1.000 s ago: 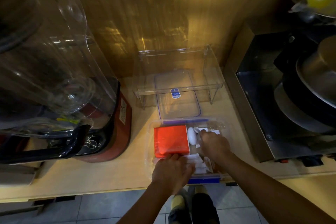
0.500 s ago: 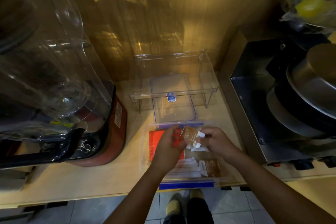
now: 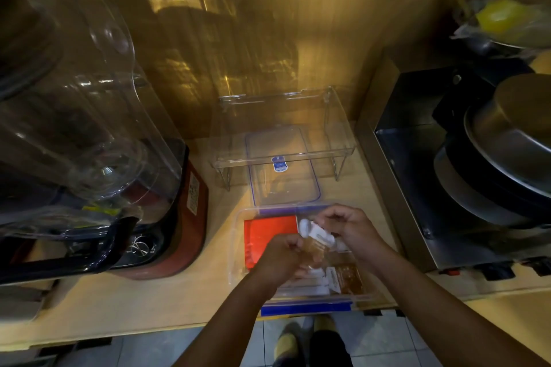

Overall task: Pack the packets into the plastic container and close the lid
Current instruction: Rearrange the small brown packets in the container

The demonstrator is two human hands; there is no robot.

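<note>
A clear plastic container (image 3: 235, 247) with blue clips sits at the counter's front edge. A red packet (image 3: 268, 232) lies flat in its left half. Brown and white packets (image 3: 346, 275) lie in its right half. Both hands hover over the container. My left hand (image 3: 280, 259) pinches a brown packet (image 3: 313, 250). My right hand (image 3: 348, 226) grips a small white packet (image 3: 316, 232) just above it. The clear lid (image 3: 283, 170) with a blue rim lies flat behind the container.
A clear acrylic riser (image 3: 283, 128) stands over the lid's far part. A red blender with a clear cover (image 3: 89, 128) fills the left. A steel appliance (image 3: 447, 188) with stacked pans stands at the right. The counter edge runs just below the container.
The hands rose out of the container and came together, each holding a small packet. The brown packet went lower into my left hand, and the white one is now in my right.
</note>
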